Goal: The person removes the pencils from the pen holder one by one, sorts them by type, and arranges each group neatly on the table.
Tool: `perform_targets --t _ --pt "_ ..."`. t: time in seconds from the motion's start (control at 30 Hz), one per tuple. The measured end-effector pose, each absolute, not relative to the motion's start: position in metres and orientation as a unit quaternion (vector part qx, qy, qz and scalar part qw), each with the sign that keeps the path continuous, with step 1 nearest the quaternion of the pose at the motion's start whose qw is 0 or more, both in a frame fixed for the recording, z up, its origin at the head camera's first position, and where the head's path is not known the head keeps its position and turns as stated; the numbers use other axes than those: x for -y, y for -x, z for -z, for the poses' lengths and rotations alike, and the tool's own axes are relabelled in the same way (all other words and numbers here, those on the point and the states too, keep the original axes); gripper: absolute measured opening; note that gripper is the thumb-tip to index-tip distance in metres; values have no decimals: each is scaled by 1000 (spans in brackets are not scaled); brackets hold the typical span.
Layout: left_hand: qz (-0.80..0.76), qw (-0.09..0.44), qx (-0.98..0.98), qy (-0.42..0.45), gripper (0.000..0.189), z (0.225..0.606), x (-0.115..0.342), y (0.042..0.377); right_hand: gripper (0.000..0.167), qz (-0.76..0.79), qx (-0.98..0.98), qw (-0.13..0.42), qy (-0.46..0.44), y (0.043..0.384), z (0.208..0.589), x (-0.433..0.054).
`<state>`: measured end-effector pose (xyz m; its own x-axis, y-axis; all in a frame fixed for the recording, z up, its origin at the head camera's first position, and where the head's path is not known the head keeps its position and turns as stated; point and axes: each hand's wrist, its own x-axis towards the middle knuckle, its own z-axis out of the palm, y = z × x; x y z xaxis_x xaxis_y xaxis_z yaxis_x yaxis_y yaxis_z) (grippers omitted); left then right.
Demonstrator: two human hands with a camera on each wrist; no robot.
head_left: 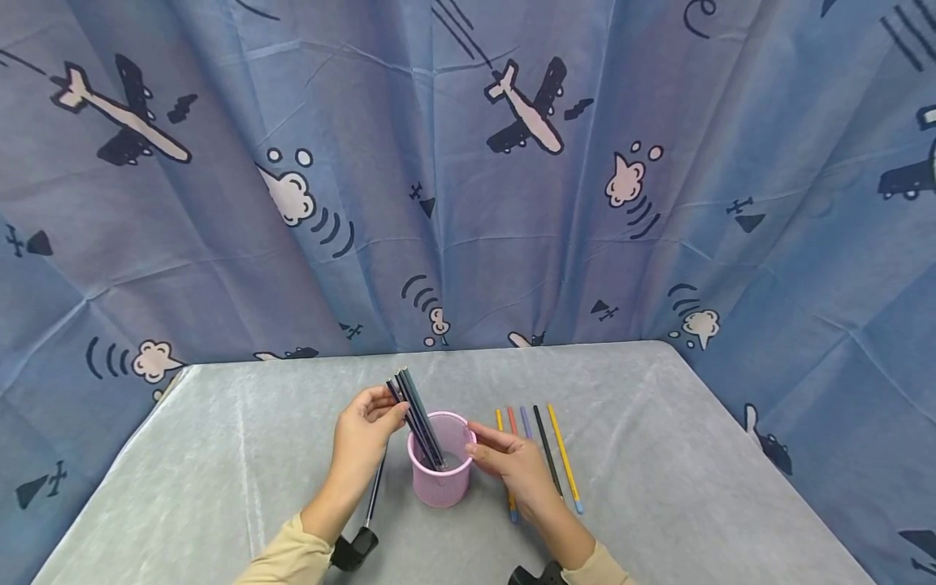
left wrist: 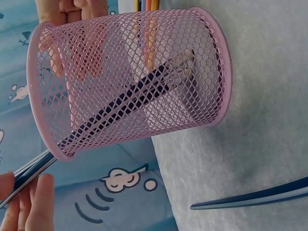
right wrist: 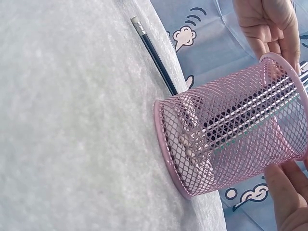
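Observation:
A pink mesh pencil cup stands upright on the table. My left hand pinches several dark pencils near their upper ends; their lower ends are inside the cup, close to its bottom. Through the mesh in the right wrist view, pale eraser ends show on these pencils. With thumb and fingers, my right hand holds the right side of the cup's rim. One more dark pencil lies on the table left of the cup, below my left hand.
Right of the cup, partly behind my right hand, lies a row of several pencils, among them a black pencil and a yellow pencil. A blue curtain with airplane prints hangs behind the grey-covered table.

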<state>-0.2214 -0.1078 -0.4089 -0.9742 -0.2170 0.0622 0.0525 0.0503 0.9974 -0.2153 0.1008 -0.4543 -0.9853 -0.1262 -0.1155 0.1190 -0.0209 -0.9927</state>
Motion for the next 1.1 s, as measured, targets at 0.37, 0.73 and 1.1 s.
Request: perform_targets --t 0.37,0.73,1.1 --pt "692 99 713 -58 26 408 108 219 46 710 -699 84 -8 215 454 -99" --pt "693 108 711 -51 25 395 113 219 47 713 -697 83 -8 216 453 -99" --pt "704 132 697 -38 26 378 123 218 45 711 -698 83 -14 217 454 -99"
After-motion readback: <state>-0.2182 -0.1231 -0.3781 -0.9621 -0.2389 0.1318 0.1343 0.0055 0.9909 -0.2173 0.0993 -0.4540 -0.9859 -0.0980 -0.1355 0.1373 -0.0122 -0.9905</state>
